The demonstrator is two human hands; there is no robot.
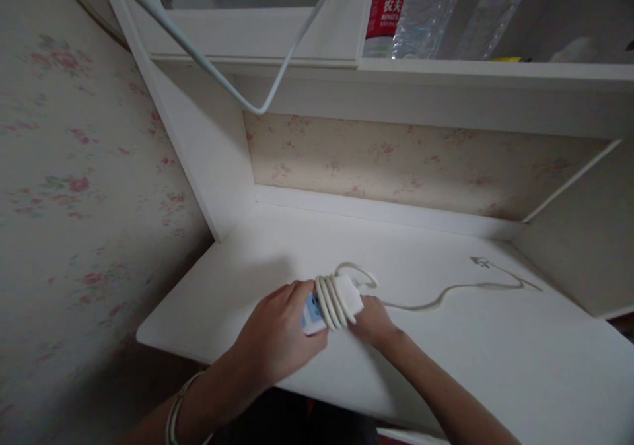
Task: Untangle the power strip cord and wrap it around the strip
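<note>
A white power strip (313, 315) with a blue socket face sits in my left hand (277, 326), its fingers closed around the left end. Several turns of white power cord (335, 302) are wrapped around the strip's middle. My right hand (374, 323) is at the strip's right end, curled partly behind and below it; most of its fingers are hidden. The loose cord passes at this hand, and the hand appears closed on it. From there the cord trails right across the white desk (421, 352) to a plug (479, 261) lying near the back right.
A thick white cable (260, 110) hangs in a bend in front of the upper shelf (470, 68). Plastic bottles (426, 16) stand on that shelf. A white side panel (208, 141) and flowered wall (79, 187) bound the left. The desk's front edge is close to my body.
</note>
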